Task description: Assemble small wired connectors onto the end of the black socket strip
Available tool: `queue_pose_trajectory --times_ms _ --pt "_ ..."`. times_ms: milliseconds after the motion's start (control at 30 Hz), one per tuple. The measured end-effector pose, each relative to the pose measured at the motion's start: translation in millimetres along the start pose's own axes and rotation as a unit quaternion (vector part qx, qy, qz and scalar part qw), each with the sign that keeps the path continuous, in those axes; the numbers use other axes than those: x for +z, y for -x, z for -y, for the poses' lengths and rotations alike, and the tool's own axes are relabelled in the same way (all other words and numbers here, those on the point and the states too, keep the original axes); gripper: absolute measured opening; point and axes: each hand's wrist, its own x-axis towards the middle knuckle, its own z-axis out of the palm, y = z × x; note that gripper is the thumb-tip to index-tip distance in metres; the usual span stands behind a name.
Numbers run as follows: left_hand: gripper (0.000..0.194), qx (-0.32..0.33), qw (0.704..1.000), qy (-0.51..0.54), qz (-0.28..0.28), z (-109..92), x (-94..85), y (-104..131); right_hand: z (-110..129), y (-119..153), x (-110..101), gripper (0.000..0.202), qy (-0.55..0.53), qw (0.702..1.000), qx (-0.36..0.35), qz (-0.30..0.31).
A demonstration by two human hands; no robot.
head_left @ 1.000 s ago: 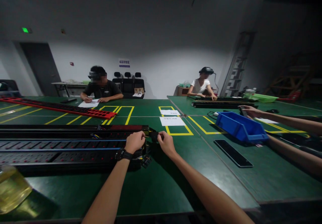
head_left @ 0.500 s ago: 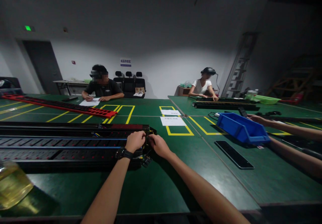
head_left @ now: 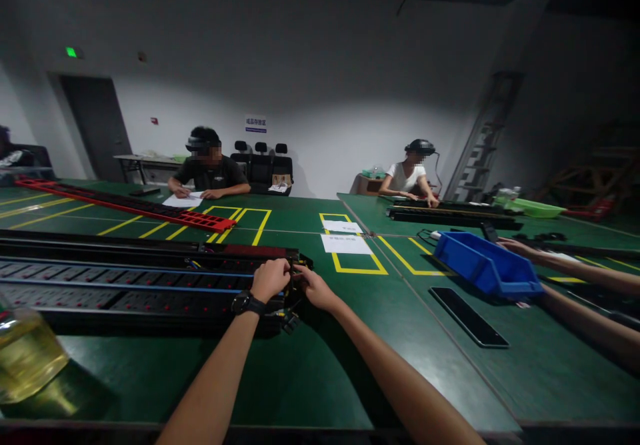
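Note:
A long black rail assembly (head_left: 165,300) with blue strips and rows of red dots lies across the left of the table. At its right end, my left hand (head_left: 271,280) rests over the corner, fingers curled and pinched together. My right hand (head_left: 316,288) meets it from the other side, thumb and fingers closed near the same spot. Whatever sits between the fingertips is too small and dark to make out. Below the hands, loose wires with a dark connector (head_left: 290,324) stick out from the end.
A jar of yellow liquid (head_left: 33,358) stands front left. To the right are a phone-like black slab (head_left: 469,317), a blue bin (head_left: 487,268) and a co-worker's arms (head_left: 565,258). Paper sheets (head_left: 347,244) and a red rail (head_left: 150,208) lie further back. Two people sit opposite.
The view has shifted slightly, so the background sits a little further right. Both hands stay at the assembly's end, with only small finger movements.

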Motion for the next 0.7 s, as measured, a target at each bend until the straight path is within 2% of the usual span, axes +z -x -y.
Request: queue_pose_trajectory --times_ms 100,200,700 --pt "0.029 0.001 1.0 -0.001 0.002 0.4 -0.5 -1.0 0.3 -3.7 -0.1 0.078 -0.065 0.998 0.008 0.023" --pt "0.029 0.01 1.0 -0.003 0.008 0.3 -1.7 -1.1 -0.7 -3.9 0.1 0.078 -0.089 0.996 0.007 0.019" --pt "0.034 0.011 1.0 -0.009 0.003 -4.1 -4.0 5.0 7.7 9.7 -2.6 0.077 -0.043 0.999 0.011 -0.004"
